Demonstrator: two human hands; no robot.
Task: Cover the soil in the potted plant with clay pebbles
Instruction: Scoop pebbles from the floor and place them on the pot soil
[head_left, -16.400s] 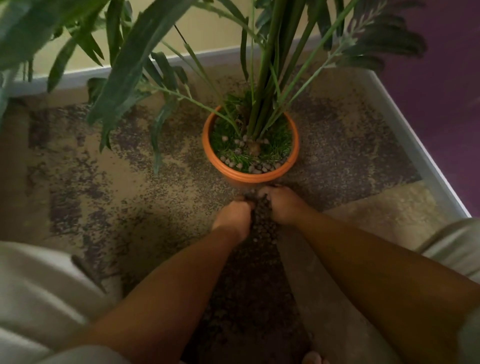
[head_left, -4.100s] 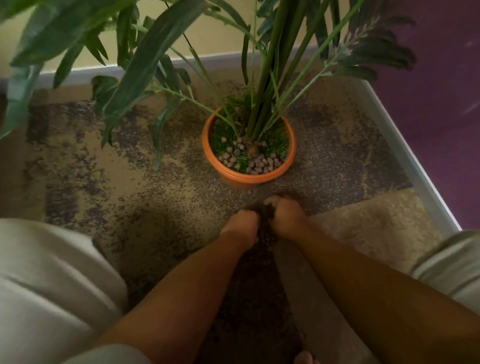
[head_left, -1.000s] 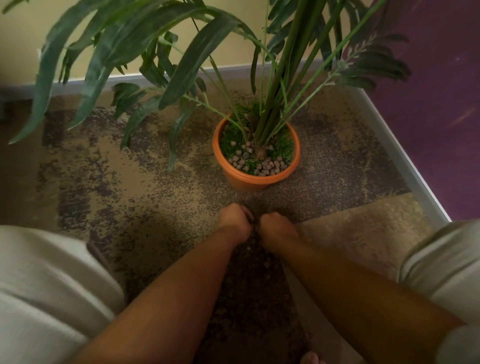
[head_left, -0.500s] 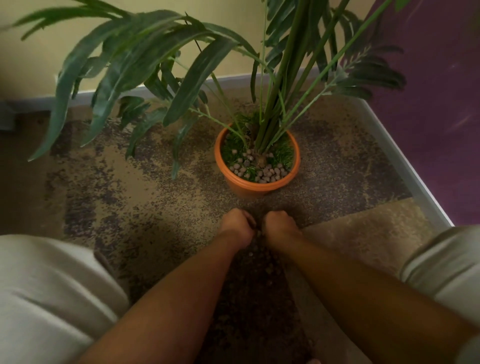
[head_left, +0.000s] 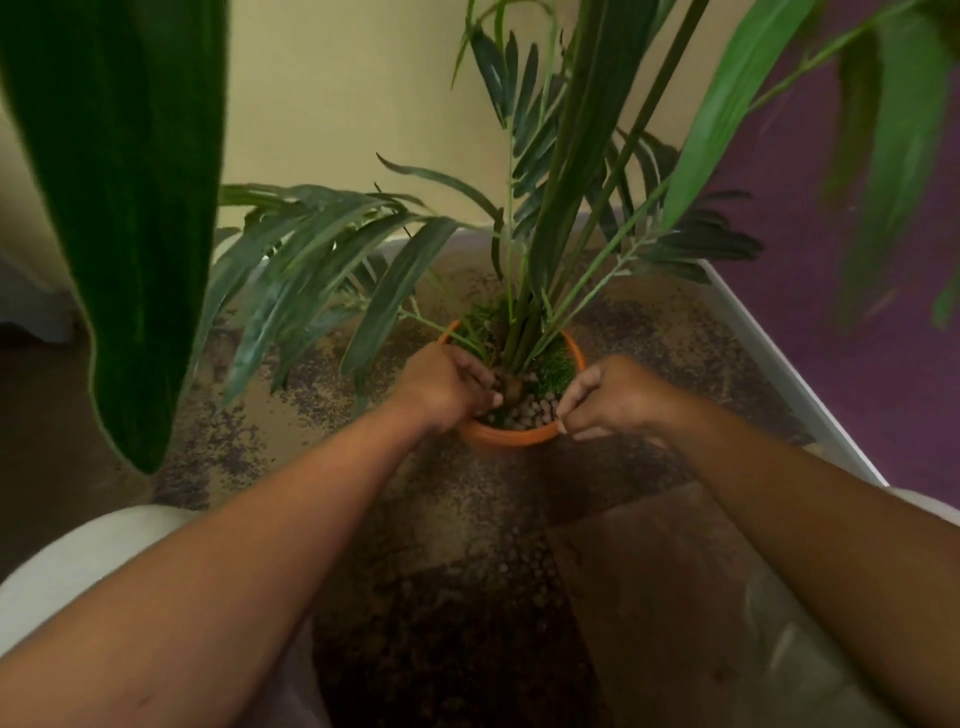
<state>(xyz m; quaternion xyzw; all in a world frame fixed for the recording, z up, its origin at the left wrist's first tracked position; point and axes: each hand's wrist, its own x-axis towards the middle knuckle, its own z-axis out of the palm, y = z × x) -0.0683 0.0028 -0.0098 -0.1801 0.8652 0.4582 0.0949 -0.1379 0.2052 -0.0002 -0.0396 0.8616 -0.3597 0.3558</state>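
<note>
An orange pot (head_left: 506, 436) with a tall green plant (head_left: 561, 208) stands on the carpet in a room corner. Brown clay pebbles (head_left: 524, 413) lie on the near part of its surface, with green moss (head_left: 556, 364) behind them. My left hand (head_left: 447, 384) is over the pot's left rim, fingers curled shut by the stem base; what it holds is hidden. My right hand (head_left: 608, 397) is at the right rim, fingers pinched together. A dark heap of clay pebbles (head_left: 467, 623) lies on the floor between my arms.
A long leaf (head_left: 130, 208) hangs close at the left. White skirting (head_left: 779, 364) and a purple wall (head_left: 857, 312) run along the right, a yellow wall (head_left: 337, 104) behind. A beige mat (head_left: 675, 571) lies at lower right. My pale trouser knees (head_left: 67, 566) flank the heap.
Both hands have risen from the pebble heap on the floor and moved forward to the pot's rim. The view has moved closer to the plant.
</note>
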